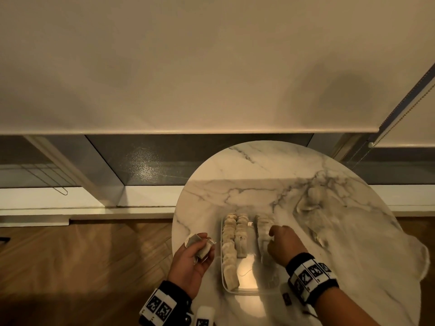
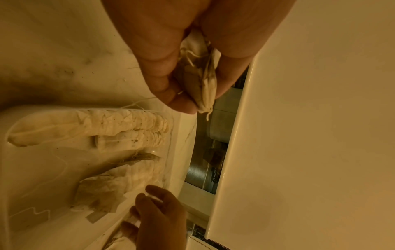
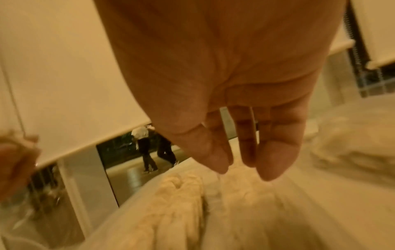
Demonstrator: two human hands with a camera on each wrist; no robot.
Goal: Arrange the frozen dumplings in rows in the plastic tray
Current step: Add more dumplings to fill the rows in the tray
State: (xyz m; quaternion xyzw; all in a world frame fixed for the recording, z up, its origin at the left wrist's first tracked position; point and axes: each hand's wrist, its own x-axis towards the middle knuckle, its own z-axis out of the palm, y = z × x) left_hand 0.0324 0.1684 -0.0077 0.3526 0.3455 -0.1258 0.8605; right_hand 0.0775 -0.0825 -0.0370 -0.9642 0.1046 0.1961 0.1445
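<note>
A clear plastic tray [image 1: 244, 291] sits on the round marble table [image 1: 259, 170]. It holds three rows of pale, flat dumplings: a long left row [image 1: 229, 252], a shorter middle row [image 1: 242, 234] and a right row [image 1: 263, 228]. My left hand [image 1: 200, 243] hovers left of the tray and grips a few dumplings [image 2: 205, 81] between thumb and fingers. My right hand [image 1: 270, 236] is over the right row, fingers [image 3: 271, 160] hanging loosely straight with nothing in them. The hand hides the near part of that row.
A crumpled clear plastic bag [image 1: 353, 231] lies on the right half of the table with a few more pieces [image 1: 314, 194] at its far end. The table edge and wood floor [image 1: 94, 255] are just left of my left hand. A window with a roller blind [image 1: 188, 67] stands behind.
</note>
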